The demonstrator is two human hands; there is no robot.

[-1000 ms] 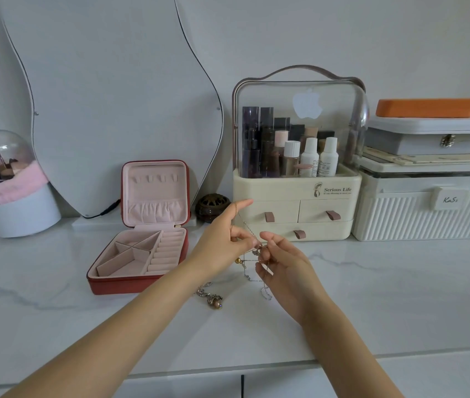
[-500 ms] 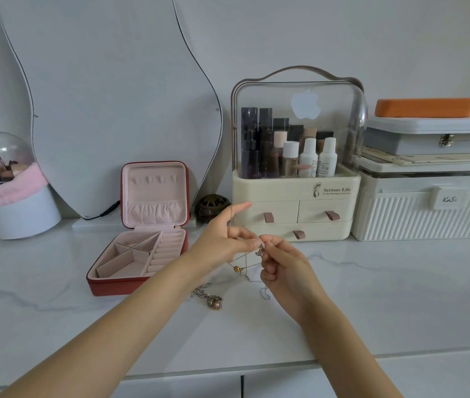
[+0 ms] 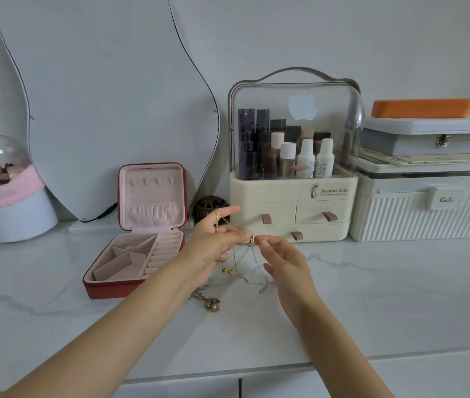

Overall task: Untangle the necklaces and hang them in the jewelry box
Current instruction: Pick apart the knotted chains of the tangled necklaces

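A tangle of thin necklaces (image 3: 241, 261) hangs between my hands above the marble counter. My left hand (image 3: 213, 242) pinches the chains near a small silver pendant (image 3: 250, 240), with its index finger stretched out. My right hand (image 3: 282, 262) is just right of the pendant, fingers loosely spread and fingertips near the chains. A gold bead (image 3: 224, 270) dangles below my left hand. Another chain with a round pendant (image 3: 209, 301) lies on the counter. The red jewelry box (image 3: 139, 239) stands open to the left, its pink lid upright with small hooks.
A cream cosmetics organizer (image 3: 294, 208) with drawers stands right behind my hands. White storage boxes (image 3: 426, 202) are stacked at the right, a curved mirror (image 3: 107, 110) leans on the wall, and a domed brush holder (image 3: 7, 191) sits far left. A dark round ornament (image 3: 209, 206) is behind the box.
My right hand has loosened its pinch and spread its fingers, drawing slightly right. The left hand has stayed in place, holding the chains.
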